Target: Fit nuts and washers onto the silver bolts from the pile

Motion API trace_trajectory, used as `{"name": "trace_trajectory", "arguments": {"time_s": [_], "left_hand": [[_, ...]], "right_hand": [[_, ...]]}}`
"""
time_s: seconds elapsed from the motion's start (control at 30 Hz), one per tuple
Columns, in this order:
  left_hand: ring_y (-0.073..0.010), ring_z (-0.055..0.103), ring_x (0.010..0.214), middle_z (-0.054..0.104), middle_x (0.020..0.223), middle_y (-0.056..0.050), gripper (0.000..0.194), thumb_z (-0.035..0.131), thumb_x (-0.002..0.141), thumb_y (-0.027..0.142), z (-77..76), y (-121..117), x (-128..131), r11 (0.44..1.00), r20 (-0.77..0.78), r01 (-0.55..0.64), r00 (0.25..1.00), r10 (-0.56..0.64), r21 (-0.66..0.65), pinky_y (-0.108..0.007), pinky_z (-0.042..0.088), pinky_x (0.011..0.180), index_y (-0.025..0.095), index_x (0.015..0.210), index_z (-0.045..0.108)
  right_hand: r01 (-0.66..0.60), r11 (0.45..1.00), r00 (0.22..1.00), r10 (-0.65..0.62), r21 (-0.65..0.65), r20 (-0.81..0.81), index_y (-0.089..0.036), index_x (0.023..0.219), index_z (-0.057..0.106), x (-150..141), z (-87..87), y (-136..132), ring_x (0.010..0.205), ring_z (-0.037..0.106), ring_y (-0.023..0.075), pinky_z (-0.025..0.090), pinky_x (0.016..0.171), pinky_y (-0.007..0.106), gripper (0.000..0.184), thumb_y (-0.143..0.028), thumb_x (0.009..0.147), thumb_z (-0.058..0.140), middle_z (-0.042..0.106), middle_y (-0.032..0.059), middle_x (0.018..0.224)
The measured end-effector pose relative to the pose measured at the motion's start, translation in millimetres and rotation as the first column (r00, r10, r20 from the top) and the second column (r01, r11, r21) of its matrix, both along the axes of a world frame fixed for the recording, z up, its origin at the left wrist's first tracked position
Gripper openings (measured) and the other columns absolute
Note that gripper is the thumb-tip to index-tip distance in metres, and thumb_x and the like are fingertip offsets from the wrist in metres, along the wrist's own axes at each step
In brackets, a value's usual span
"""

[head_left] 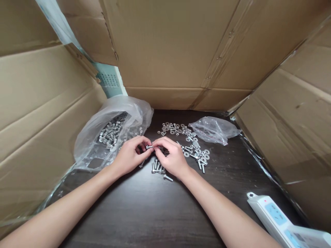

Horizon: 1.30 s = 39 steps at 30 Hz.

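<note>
Bolt [149,147] between left hand [131,154] fingertips — likely light, stiff, slick; best pinched by head. Right hand [170,155] just beside — grip unclear.

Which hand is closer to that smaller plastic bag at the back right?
The right hand. It is left of the smaller plastic bag and closer to the wearer, with loose washers between; the left hand is farther left, beyond the right.
</note>
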<state>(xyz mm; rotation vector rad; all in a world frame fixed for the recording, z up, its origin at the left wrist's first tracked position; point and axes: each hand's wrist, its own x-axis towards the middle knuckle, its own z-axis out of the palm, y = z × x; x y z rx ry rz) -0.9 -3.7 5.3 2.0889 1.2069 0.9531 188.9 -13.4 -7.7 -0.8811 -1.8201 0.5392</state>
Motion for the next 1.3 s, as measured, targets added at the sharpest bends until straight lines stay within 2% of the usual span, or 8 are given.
{"name": "trace_trajectory", "arguments": {"time_s": [0.67,0.83,1.0,1.3], "left_hand": [[-0.0144,0.060,0.070,0.065,0.086,-0.002,0.013,0.063,0.094,0.032,-0.5,-2.1,-0.3,0.996,-0.054,0.044,0.998,-0.040,0.083,-0.025,0.048,0.060,0.019,0.095,0.066],[-0.0158,0.060,0.072,0.066,0.090,-0.003,0.013,0.061,0.095,0.032,-1.6,-2.0,-0.7,0.993,-0.097,0.054,0.994,-0.044,0.101,-0.027,0.049,0.063,0.019,0.097,0.064],[-0.0152,0.061,0.071,0.066,0.089,-0.003,0.011,0.062,0.093,0.030,-1.5,-1.9,-0.7,0.993,-0.078,0.051,0.996,-0.043,0.102,-0.026,0.048,0.062,0.019,0.096,0.063],[-0.0142,0.060,0.068,0.065,0.086,-0.002,0.012,0.063,0.091,0.031,1.6,-2.4,0.3,0.996,-0.043,0.018,0.999,-0.014,0.091,-0.025,0.049,0.058,0.019,0.095,0.061]], "right_hand": [[-0.021,0.999,0.999,0.020,-0.038,-0.026,-0.021,0.083,0.068,0.4,1.9,-1.1,0.084,0.068,0.0173,0.055,0.080,0.031,0.019,-0.006,0.087,0.055,0.072,0.0034,0.089],[-0.014,0.999,1.000,0.014,-0.038,-0.011,-0.021,0.085,0.068,0.9,2.2,-0.8,0.082,0.067,0.0169,0.054,0.078,0.030,0.019,-0.006,0.087,0.056,0.071,0.0027,0.088],[-0.029,0.999,1.000,0.029,-0.026,0.001,-0.021,0.088,0.070,1.1,1.5,-1.1,0.083,0.068,0.0170,0.055,0.078,0.031,0.020,-0.007,0.089,0.056,0.072,0.0035,0.090],[0.031,0.998,0.999,-0.029,-0.051,0.034,-0.020,0.096,0.072,-0.3,-0.3,-1.3,0.083,0.071,0.0172,0.057,0.079,0.030,0.014,-0.014,0.092,0.061,0.073,0.0038,0.091]]}}
